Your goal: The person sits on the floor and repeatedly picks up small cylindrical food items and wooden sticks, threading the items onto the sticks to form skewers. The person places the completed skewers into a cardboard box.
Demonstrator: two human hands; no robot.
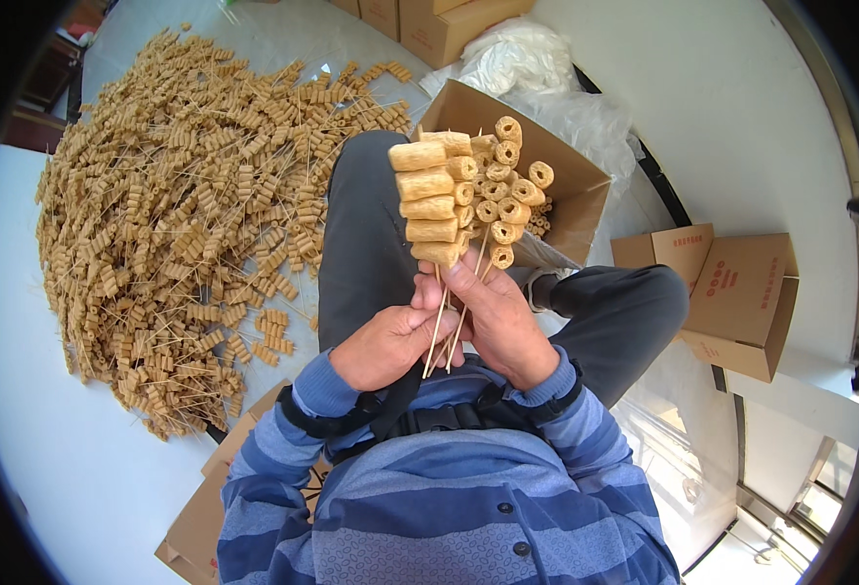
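Several wooden skewers threaded with golden-brown hollow rolls (427, 207) stand in a bunch in front of my body, rolls upward and bare stick ends pointing down toward me. My left hand (390, 338) is closed around the lower sticks, its thumb pressed on them. Just to its right, my right hand (497, 314) grips the sticks below the rolls, thumb laid along them. The fingers of both hands meet at the sticks and partly hide one another. Behind the bunch, an open cardboard box (585, 200) sits between my legs, with more rolls showing inside.
A large heap of similar roll skewers (176, 214) covers the floor at left. Another cardboard box (741, 292) stands at right, and further boxes (449, 29) at the back. Clear plastic sheeting (517, 58) lies behind the open box. Cardboard (190, 517) lies by my left side.
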